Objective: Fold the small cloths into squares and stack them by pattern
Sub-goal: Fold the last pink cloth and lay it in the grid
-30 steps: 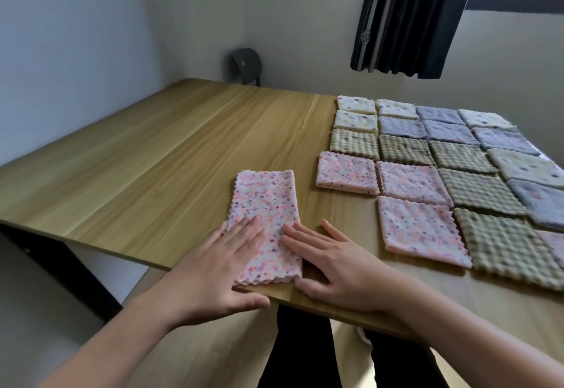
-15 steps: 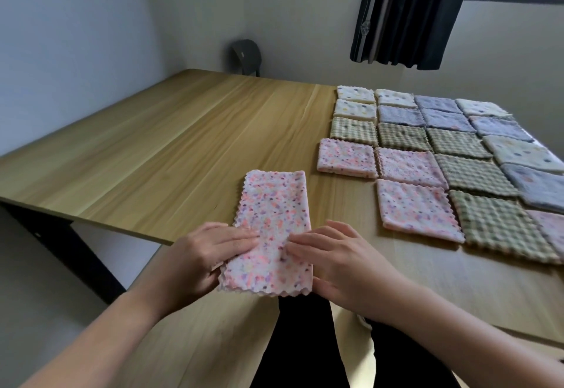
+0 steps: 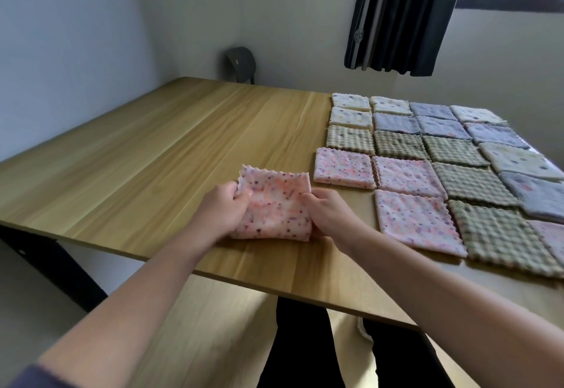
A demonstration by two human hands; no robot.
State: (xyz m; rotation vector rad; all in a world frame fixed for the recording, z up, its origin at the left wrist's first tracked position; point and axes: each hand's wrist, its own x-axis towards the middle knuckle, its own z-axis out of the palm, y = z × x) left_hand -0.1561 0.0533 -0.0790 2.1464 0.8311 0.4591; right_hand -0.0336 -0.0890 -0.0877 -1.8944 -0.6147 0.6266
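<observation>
A pink speckled cloth with scalloped edges lies doubled over on the wooden table, its near half lifted and folded towards the far edge. My left hand grips its left side and my right hand grips its right side. To the right lie folded squares side by side: pink speckled ones, green checked ones, grey-blue ones and cream dotted ones.
The table's near edge runs just below my forearms, with my dark-trousered legs under it. A dark chair back stands behind the far edge. A dark curtain hangs at the back right beside a window.
Both hands went from pressing flat on the long folded cloth to gripping its near end, then lifted that end and brought it over towards the far end, halving the cloth.
</observation>
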